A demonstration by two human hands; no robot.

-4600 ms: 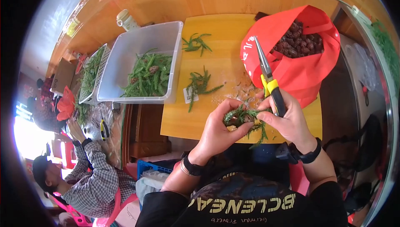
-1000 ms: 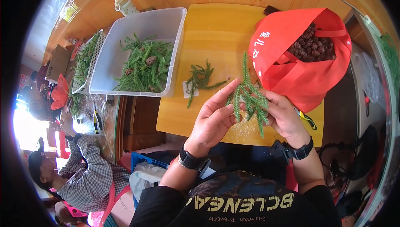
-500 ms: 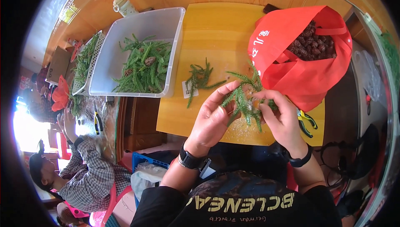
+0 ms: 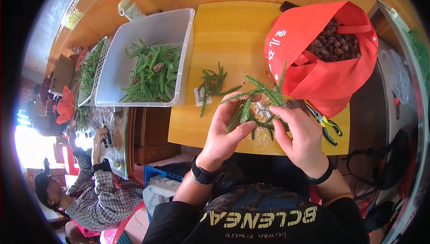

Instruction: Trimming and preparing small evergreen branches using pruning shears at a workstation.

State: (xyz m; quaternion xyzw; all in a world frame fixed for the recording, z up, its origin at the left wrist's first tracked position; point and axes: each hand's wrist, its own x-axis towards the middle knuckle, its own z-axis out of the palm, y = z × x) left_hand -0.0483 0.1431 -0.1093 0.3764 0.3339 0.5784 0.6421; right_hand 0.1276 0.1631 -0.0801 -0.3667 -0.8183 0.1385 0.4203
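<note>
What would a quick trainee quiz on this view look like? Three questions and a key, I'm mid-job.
1. What is the person's bare left hand holding?
2. True or false: the metal pliers with yellow-and-black handles lie on the smooth yellow tabletop.
3. Where is the red fabric bag relative to the translucent rectangular plastic bin: A left, B right, C inside?

Key: 1. Green needled sprigs. 2. True. 3. B.

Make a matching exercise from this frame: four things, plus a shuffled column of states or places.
Things
1. red bag
2. clear plastic bin
3. left hand
4. needle-nose pliers near the bag

States or places
A. grips a branched evergreen sprig
B. on the yellow tabletop
C. contains green sprigs and cones
D. shows only brown pine cones inside

Pairs: 1-D; 2-C; 3-A; 4-B
</note>
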